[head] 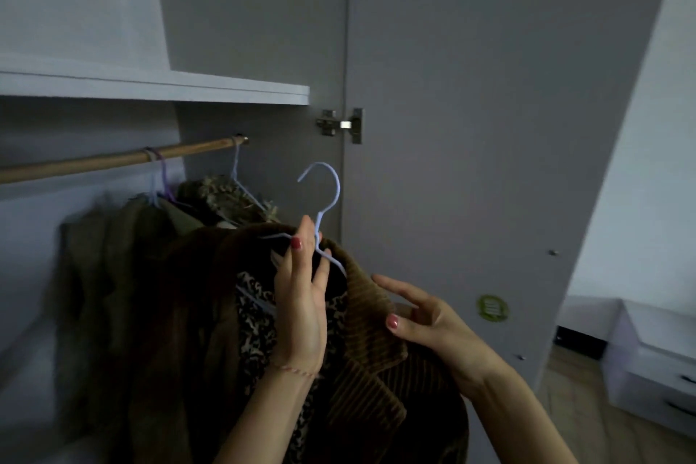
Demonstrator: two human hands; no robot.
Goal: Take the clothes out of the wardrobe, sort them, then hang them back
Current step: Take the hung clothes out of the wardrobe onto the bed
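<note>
Right now, closest to me, I see my left hand (301,307) raised in front of the brown corduroy jacket (373,347), its fingers curled round the neck of a pale blue hanger (327,207), thumb and forefinger pinching just under the hook. My right hand (422,316) sits to the right of that hanger, fingers loosely spread, with the thumb resting on the jacket's ribbed collar; I see no firm grip there. The jacket hangs on the hanger, its leopard-print lining (256,328) showing below my left hand. The hanger's hook points up, free of the rail.

Behind the jacket and to its left, an olive garment (113,275) and a mottled one (226,196) hang from light hangers (241,185) on the wooden rail (113,158). Above the rail runs a white shelf (158,87). To the right of the rail's end, a metal hinge (341,124) joins the open grey wardrobe door (489,124), which carries a green sticker (491,308) low down. Beyond the door, a white drawer unit (655,362) stands on the wooden floor (587,422).
</note>
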